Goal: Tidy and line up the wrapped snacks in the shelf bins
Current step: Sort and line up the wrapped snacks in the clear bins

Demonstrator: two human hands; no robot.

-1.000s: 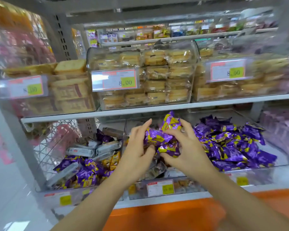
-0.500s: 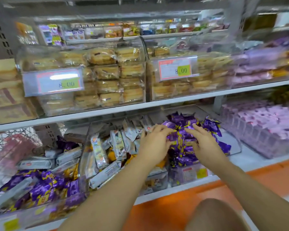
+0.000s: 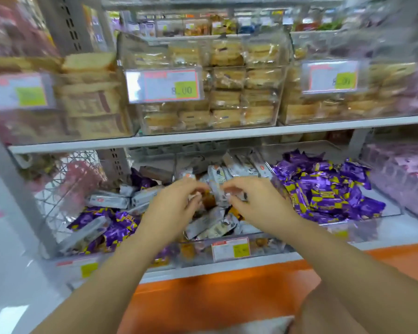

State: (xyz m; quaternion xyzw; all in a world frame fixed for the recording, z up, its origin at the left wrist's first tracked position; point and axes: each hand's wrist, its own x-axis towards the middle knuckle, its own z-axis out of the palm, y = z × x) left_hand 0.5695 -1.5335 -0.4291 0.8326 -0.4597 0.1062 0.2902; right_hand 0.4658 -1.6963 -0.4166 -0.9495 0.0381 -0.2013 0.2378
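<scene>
The left hand [image 3: 176, 208] and right hand [image 3: 256, 203] hover side by side, close but not touching, over the middle clear plastic bin [image 3: 270, 245] on the lower shelf; the fingers of both curl downward with their tips at the wrappers, though motion blur hides whether either actually pinches a packet. Beneath them lies a loose jumble of silver-and-white wrapped snack bars [image 3: 211, 225], tilted every way, with some standing on end toward the back of that bin; a small price label [image 3: 231, 249] sits on its front wall.

Just to the right, a second clear bin [image 3: 362, 229] holds a heap of purple-and-yellow foil-wrapped snacks [image 3: 323, 189]; to the left, a third clear bin [image 3: 65, 263] mixes the same purple wrappers with more silver bars [image 3: 109, 201].

Above, a white shelf board [image 3: 203, 138] carries clear boxes of pale wrapped cakes [image 3: 227, 92], one fronted by a price tag reading 8.00 [image 3: 164, 85]; an orange panel [image 3: 215, 297] runs below the lower shelf.
</scene>
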